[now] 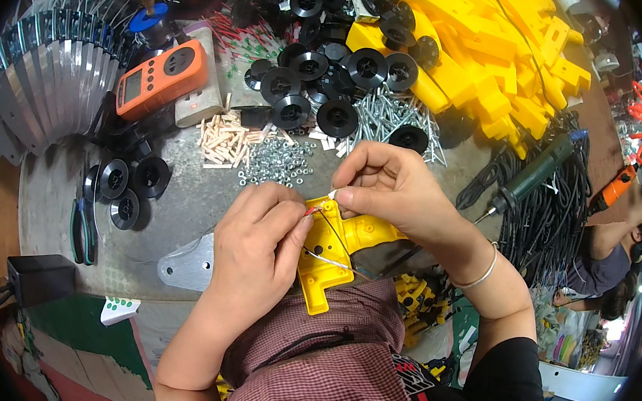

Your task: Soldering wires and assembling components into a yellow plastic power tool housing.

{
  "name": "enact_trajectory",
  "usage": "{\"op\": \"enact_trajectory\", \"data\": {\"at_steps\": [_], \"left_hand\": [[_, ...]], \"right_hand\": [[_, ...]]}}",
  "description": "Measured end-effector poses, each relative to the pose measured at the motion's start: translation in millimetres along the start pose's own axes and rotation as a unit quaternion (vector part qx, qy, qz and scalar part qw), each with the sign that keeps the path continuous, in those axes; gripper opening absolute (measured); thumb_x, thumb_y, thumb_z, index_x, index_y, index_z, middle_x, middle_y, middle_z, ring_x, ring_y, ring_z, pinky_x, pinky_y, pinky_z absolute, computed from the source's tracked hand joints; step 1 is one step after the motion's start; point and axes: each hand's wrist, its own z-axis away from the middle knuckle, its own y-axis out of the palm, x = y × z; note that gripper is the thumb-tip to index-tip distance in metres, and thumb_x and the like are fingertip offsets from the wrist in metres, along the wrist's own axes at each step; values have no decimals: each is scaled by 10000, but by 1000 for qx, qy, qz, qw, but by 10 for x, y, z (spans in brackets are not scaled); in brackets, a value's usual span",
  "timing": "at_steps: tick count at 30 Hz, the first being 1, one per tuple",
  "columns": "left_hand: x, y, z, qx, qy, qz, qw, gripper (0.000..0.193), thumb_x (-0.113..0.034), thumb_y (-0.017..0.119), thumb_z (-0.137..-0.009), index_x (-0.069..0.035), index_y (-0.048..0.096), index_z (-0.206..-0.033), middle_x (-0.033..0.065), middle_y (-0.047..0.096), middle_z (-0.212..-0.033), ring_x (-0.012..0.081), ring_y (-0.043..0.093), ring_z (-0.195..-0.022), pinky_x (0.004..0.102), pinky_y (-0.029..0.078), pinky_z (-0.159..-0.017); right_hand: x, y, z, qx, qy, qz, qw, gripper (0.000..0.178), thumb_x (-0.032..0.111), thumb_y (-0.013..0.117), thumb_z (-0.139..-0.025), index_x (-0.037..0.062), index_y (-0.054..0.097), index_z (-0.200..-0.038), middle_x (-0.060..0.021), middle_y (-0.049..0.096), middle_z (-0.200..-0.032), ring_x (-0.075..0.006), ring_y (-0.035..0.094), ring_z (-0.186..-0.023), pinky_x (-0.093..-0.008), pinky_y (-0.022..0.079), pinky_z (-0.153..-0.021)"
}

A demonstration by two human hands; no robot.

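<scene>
A yellow plastic housing half (316, 287) rests at the table's front edge against my apron, its hollow side up. Over its upper end both hands meet. My left hand (259, 229) is closed, thumb and forefinger pinching a small red-coated wire end (311, 210). My right hand (387, 187) is closed too, its thumb and forefinger on a small white piece (333, 195) just beside the left fingertips. A black and white cable (327, 259) crosses the housing's cavity. The other fingers of both hands are curled in.
Beyond my hands lie hex nuts (278, 161), pale sleeves (227, 140), screws (389, 116) and black discs (336, 118). Yellow housings (479, 54) are heaped far right. A green soldering iron (535, 173) and black cables (548, 220) lie right; pliers (82, 229) and an orange meter (162, 80) left.
</scene>
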Motion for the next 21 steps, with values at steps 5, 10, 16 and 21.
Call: {"op": "enact_trajectory", "data": {"at_steps": [5,10,16,21], "left_hand": [[-6,7,-4,-5,5,-8,1000,22,12,632,-797,11,611,-801,107,603,-844,281,575,-764,357,457,-680],[-36,-3,-14,-1,-3,-43,999,31,1,631,-800,14,603,-798,115,600,-837,296,569,-760,363,453,-683],[-6,51,12,-9,4,-26,1000,61,-34,653,-778,-21,594,-779,95,573,-822,288,555,-756,391,453,-683],[15,50,1,30,19,-44,998,81,-39,660,-771,-24,583,-793,95,573,-862,294,553,-820,400,445,-733]], "right_hand": [[29,40,3,9,17,-2,1000,166,16,687,-846,-20,586,-974,-36,625,-874,-82,608,-772,-221,514,-710],[72,88,44,12,11,11,1000,156,6,681,-846,-23,587,-967,-41,630,-881,-80,608,-779,-220,514,-717],[43,160,67,-59,-62,182,980,99,5,666,-848,-21,622,-932,-25,631,-890,-45,582,-807,-203,503,-699],[93,160,54,-24,-4,166,986,79,18,666,-844,-22,629,-901,-3,633,-838,-37,579,-778,-197,501,-689]]}}
